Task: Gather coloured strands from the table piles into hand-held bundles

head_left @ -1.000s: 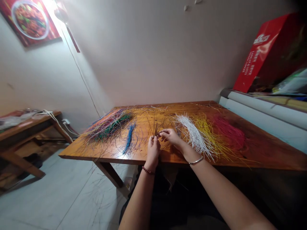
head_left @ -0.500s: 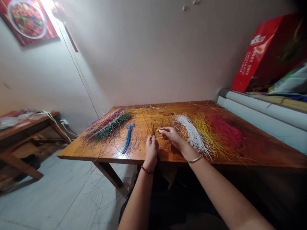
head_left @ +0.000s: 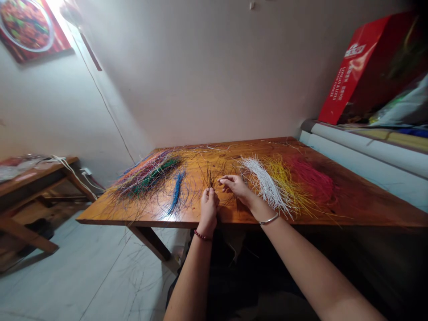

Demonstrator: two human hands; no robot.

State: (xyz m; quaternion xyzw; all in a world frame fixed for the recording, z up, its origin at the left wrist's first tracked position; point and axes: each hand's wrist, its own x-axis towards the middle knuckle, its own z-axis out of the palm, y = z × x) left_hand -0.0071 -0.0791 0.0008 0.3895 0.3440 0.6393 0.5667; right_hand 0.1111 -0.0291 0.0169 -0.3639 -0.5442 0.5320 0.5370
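The left hand (head_left: 208,206) pinches the dark strands (head_left: 210,177) near their lower ends, thumb pressed against bent fingers, so they fan upward over the near middle of the table (head_left: 103,214). The right hand (head_left: 236,188) hangs just beside them, fingers curled and thumb close to the forefinger; from my end of the feed I can't tell whether it pinches a strand or nothing.

I judge the step in hand to be gathering or picking through the dark strands. As I read it, the next move calls for a firm left pinch and a fine right fingertip grip, since such thin strands could easily slip or tangle.

To the left I see the blue strands (head_left: 176,194) and, farther off, the green strands (head_left: 160,171); to the right lie the white (head_left: 267,183), yellow and pink strands.

For writing, I have only the red box (head_left: 354,67): "LONGAN & LOTUS" with "CONGEE" seemingly below it, while the white logo and the Chinese characters are too blurred for me to read
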